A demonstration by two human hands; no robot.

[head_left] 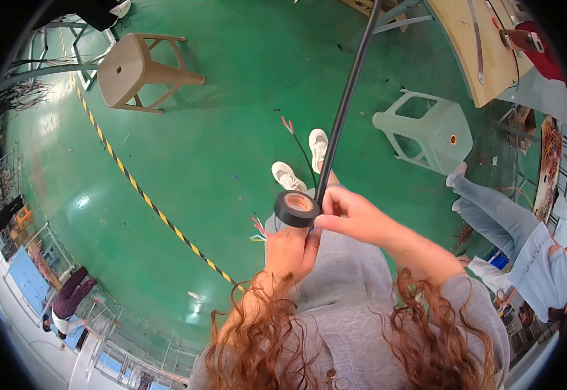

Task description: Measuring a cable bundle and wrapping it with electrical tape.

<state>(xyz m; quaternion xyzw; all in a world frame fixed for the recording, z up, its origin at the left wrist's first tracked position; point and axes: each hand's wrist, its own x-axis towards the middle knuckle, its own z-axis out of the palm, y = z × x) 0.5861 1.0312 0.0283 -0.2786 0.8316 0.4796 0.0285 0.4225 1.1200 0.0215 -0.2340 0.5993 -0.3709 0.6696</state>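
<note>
A roll of black tape (297,208) with a light cardboard core is at the fingers of my left hand (288,250), which is closed; its fingertips are partly hidden beneath the roll. A thick black cable (346,104) slants down from the top of the view to my hands. My right hand (355,213) pinches it beside the roll, thumb and forefinger closed. A thinner black wire with bare red ends (287,125) sticks out beyond the roll. Several coloured wire ends (258,229) poke out to the left of my left hand.
A brown stool (127,71) stands at the upper left and a pale green stool (436,133) at the right. Yellow-black tape (144,195) crosses the green floor. A wooden table (472,45) is at the upper right. Another person (530,240) is at the right.
</note>
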